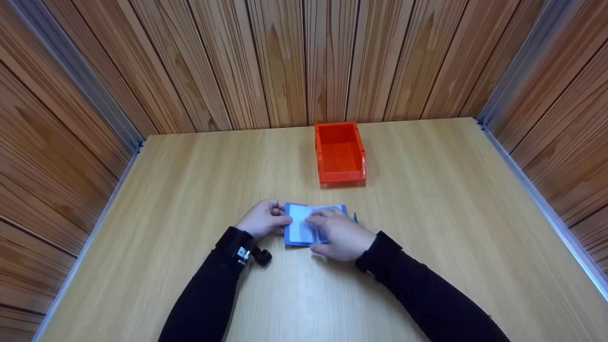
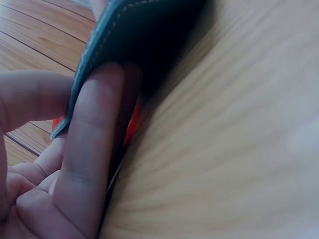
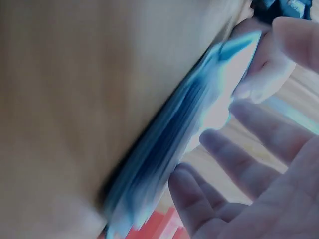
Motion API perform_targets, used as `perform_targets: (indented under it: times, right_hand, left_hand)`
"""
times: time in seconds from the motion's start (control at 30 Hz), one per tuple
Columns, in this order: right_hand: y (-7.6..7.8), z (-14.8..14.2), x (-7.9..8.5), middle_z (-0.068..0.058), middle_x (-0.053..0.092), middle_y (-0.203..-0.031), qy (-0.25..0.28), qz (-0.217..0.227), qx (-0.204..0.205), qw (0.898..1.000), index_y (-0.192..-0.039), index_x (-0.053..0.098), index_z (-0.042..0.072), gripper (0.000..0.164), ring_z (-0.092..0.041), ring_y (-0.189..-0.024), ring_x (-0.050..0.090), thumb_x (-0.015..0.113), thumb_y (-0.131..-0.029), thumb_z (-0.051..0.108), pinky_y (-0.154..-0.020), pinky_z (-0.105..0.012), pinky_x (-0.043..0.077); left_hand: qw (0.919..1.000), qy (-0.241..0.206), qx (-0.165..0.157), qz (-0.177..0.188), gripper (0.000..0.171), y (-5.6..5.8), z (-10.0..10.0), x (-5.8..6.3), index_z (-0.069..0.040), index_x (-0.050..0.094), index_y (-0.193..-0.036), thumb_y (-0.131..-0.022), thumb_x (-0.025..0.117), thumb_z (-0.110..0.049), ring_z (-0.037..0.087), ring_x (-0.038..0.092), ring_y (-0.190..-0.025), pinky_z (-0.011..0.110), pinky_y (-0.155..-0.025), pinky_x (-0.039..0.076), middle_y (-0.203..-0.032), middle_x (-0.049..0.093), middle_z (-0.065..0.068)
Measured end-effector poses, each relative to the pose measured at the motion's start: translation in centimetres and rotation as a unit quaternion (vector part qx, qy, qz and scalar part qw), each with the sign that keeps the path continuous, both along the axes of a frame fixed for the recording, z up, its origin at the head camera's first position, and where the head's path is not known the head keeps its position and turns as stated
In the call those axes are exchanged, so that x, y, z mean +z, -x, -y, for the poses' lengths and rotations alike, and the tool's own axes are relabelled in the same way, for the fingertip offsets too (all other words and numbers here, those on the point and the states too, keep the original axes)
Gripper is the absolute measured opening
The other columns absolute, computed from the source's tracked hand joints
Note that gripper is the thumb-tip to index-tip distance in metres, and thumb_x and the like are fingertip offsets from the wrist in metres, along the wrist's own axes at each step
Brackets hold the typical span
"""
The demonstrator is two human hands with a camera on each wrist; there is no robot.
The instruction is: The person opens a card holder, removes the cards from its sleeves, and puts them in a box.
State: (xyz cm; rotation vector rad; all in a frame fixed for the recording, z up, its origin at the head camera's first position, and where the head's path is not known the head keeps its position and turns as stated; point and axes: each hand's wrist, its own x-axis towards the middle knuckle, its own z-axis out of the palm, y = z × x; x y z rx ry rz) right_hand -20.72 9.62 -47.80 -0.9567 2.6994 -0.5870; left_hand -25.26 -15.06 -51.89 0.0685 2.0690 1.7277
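Note:
A blue card holder (image 1: 288, 240) lies spread open on the table, with clear plastic sleeves and a pale inner page. Pinching its left edge is my left hand (image 1: 262, 219), thumb on top and fingers underneath. In the left wrist view, the stitched cover (image 2: 127, 35) is lifted off the tabletop at that edge. My right hand (image 1: 344, 236) lies over the holder's right half, its fingers loosely extended at the sleeves. The right wrist view shows those fingertips against the edge of the stacked sleeves (image 3: 159, 134). A small dark piece (image 1: 355, 217) sticks out at the holder's right side.
Beyond the hands, an orange-red plastic bin (image 1: 339, 154) stands near the back edge of the wooden table (image 1: 213, 180). Wood-panelled walls (image 1: 285, 66) rise behind and on both sides, with metal rails (image 1: 546, 209) along the table's sides.

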Motion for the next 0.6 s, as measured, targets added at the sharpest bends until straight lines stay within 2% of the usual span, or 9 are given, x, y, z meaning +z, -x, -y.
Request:
perform_targets:
  times: [0.1,0.3,0.43,0.6]
  right_hand:
    - [0.9,-0.7,-0.1,-0.006,0.048,-0.146,-0.01,-0.01,-0.033,0.999,-0.145,0.049,0.018,0.073,-0.027,-0.134,0.04,0.077,-0.082,0.042,-0.112,-0.045,0.037]
    - [2.4,-1.9,-0.2,-0.004,0.05,-0.138,-0.025,0.01,-0.078,0.997,-0.144,0.049,0.015,0.091,-0.023,-0.126,0.043,0.088,-0.068,0.043,-0.108,-0.037,0.042]
    - [2.9,-2.3,-0.1,-0.008,0.048,-0.131,-0.032,0.02,-0.094,0.995,-0.145,0.046,0.007,0.101,-0.023,-0.118,0.045,0.09,-0.063,0.047,-0.106,-0.037,0.044]
    - [3.1,-2.5,-0.1,-0.011,0.045,-0.129,-0.027,0.025,-0.099,0.994,-0.145,0.045,0.002,0.105,-0.025,-0.117,0.045,0.091,-0.062,0.047,-0.105,-0.038,0.044]
  left_hand:
    - [1.0,0.007,0.003,-0.001,0.029,-0.1,0.0,0.0,-0.001,0.057,-0.11,-0.086,0.073,-0.004,0.02,0.069,-0.083,0.036,-0.073,0.061,-0.094,0.066,0.009]
    - [1.0,0.002,0.009,0.001,0.028,-0.2,-0.2,0.0,-0.001,0.057,-0.108,-0.085,0.073,-0.003,0.02,0.068,-0.083,0.037,-0.074,0.061,-0.091,0.063,0.007]
    - [0.9999,-0.001,0.01,-0.002,0.029,-0.2,-0.1,0.1,0.0,0.057,-0.108,-0.085,0.073,-0.003,0.019,0.068,-0.081,0.036,-0.072,0.061,-0.09,0.062,0.007]
    - [0.9999,-0.011,0.0,0.001,0.031,-0.2,0.0,0.1,0.001,0.055,-0.11,-0.085,0.073,-0.003,0.019,0.068,-0.081,0.036,-0.071,0.061,-0.09,0.062,0.006]
